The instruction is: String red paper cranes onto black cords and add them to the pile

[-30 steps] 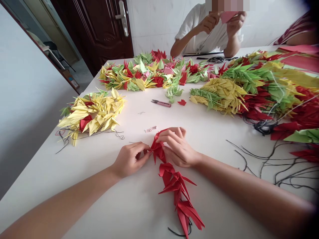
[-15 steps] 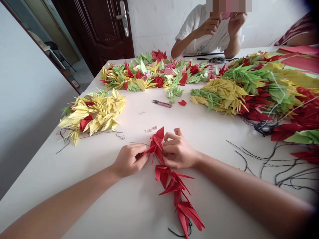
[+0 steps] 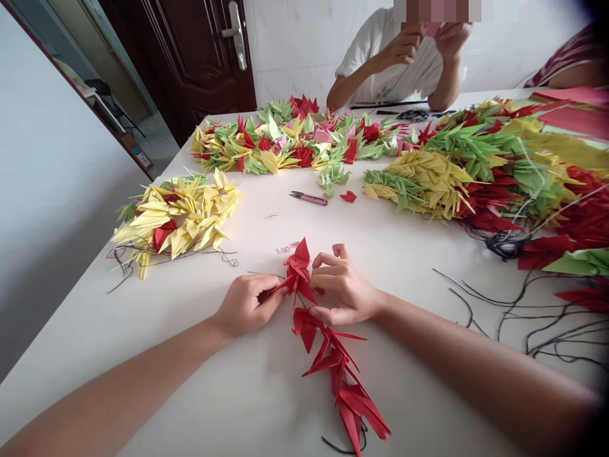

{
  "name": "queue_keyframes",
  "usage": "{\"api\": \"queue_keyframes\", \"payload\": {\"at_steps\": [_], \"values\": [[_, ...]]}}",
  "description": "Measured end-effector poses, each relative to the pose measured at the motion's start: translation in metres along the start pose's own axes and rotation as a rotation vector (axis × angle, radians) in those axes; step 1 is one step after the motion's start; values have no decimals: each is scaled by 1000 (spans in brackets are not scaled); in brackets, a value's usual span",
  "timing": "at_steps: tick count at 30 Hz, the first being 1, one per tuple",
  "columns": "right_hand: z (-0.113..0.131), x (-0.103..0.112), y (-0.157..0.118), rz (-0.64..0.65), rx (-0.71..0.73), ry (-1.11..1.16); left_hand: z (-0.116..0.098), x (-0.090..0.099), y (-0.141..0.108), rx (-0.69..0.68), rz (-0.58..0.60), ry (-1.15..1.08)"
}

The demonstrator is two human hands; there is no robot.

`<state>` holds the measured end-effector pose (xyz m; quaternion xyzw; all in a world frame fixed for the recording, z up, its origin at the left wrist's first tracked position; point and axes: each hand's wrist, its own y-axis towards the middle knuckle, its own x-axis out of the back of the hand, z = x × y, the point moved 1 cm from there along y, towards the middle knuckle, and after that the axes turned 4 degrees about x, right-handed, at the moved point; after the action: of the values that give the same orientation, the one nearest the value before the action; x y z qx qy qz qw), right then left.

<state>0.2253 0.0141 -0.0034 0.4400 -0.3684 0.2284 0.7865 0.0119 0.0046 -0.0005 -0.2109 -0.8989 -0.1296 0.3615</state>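
My left hand (image 3: 250,303) pinches one wing tip of a red origami crane (image 3: 298,279) between thumb and fingers. Close on the crane's other side is my right hand (image 3: 345,287), its thumb apart from the bent fingers; the fingertips are at the paper's edge. Below runs a string of more red origami cranes (image 3: 337,365), threaded on black cord (image 3: 339,449) that shows at the near end. The right thumb tip lies by the uppermost of these. A thin dark cord sticks out above my left hand.
Yellow cranes (image 3: 200,219) are heaped at left. A mixed-colour row (image 3: 285,143) lies at the back, larger piles (image 3: 428,181) at right, with loose black cords (image 3: 561,324). Thread snips (image 3: 309,198) and small printed labels (image 3: 288,248) lie ahead. Across the table sits another person (image 3: 380,70).
The upper crane has tipped slightly, its point shifting left. My right thumb has moved away from the fingers, and the upper strung cranes have shifted a little left.
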Motion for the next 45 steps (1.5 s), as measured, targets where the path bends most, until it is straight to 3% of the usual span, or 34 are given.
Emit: {"api": "queue_keyframes", "payload": {"at_steps": [6, 12, 18, 21, 31, 45], "values": [[-1, 1, 0, -21, -42, 1, 0, 2, 1, 64, -13, -40], [-3, 4, 0, 33, -37, 116, -2, 3, 1, 71, -12, -17], [-4, 2, 1, 85, -70, 45, -2, 3, 1, 80, -14, -46], [-4, -1, 1, 54, -94, 9, -2, 3, 0, 88, -17, -83], [-8, -5, -1, -124, -370, -82, -2, 3, 0, 177, -56, -173], [-9, -6, -1, -201, -404, -87, -3, 5, 0, 210, -76, -239]]}}
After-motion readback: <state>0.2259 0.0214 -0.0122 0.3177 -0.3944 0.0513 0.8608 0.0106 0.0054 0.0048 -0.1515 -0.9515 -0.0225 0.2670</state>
